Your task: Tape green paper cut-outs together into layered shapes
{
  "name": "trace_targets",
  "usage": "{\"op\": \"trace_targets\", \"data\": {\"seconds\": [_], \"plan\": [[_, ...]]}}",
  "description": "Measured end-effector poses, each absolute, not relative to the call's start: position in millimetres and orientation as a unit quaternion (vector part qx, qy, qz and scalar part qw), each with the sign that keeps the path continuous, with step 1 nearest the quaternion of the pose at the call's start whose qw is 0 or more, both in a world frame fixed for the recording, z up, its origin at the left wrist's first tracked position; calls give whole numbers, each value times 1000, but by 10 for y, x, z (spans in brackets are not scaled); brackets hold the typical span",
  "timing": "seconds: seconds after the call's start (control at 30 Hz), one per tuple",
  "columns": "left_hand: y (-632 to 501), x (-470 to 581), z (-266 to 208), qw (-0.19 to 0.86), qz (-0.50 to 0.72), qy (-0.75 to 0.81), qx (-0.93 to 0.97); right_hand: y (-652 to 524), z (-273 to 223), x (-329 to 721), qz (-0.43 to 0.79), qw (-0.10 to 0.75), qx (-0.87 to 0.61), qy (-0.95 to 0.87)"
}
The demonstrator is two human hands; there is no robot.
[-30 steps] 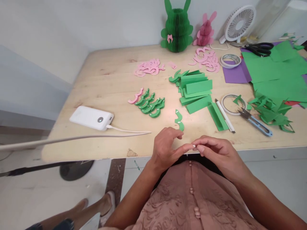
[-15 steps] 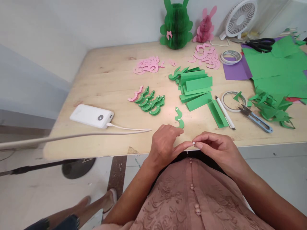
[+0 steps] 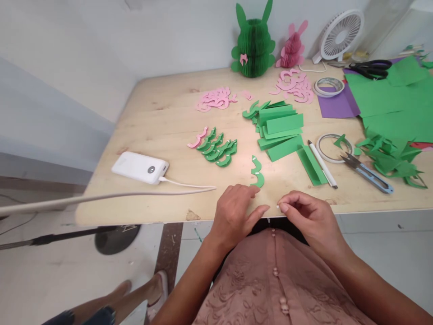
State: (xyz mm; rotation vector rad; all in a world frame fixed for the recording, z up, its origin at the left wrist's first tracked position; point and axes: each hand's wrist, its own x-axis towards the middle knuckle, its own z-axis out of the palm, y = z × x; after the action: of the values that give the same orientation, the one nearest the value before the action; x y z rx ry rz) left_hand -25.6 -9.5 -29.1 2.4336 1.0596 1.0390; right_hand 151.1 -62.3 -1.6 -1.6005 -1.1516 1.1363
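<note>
My left hand (image 3: 235, 208) rests at the table's front edge, thumb stretched out and apart from the fingers. Its index fingertip lies at the lower end of a curvy green paper cutout (image 3: 259, 179), which carries small white strips of tape. My right hand (image 3: 306, 212) is pinched closed, thumb against index finger, on a tiny white piece of tape (image 3: 278, 206). Left of centre lies a group of similar green cutouts (image 3: 219, 151) with white bits on them, and a pink cutout (image 3: 198, 139) beside them.
Folded green strips (image 3: 282, 126), a white pen (image 3: 323, 164), tape rolls (image 3: 326, 156) and blue-handled snips (image 3: 370, 175) lie to the right. A white power bank (image 3: 137, 167) with a cable sits left. Paper rabbits (image 3: 253, 49) and a fan (image 3: 341, 36) stand behind.
My right hand has drawn away from the left thumb with the tape between its fingertips. My left hand stays by the green cutout. The whole view has shifted slightly.
</note>
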Motion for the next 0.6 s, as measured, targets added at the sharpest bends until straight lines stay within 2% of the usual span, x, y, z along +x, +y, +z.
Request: {"op": "trace_targets", "data": {"seconds": [0.17, 0.6], "plan": [[-65, -314, -351, 129, 341, 447, 817, -623, -72, 1538, 451, 458, -650, -405], [-77, -130, -467, 103, 295, 453, 835, -638, -190, 1611, 497, 459, -655, -338]]}}
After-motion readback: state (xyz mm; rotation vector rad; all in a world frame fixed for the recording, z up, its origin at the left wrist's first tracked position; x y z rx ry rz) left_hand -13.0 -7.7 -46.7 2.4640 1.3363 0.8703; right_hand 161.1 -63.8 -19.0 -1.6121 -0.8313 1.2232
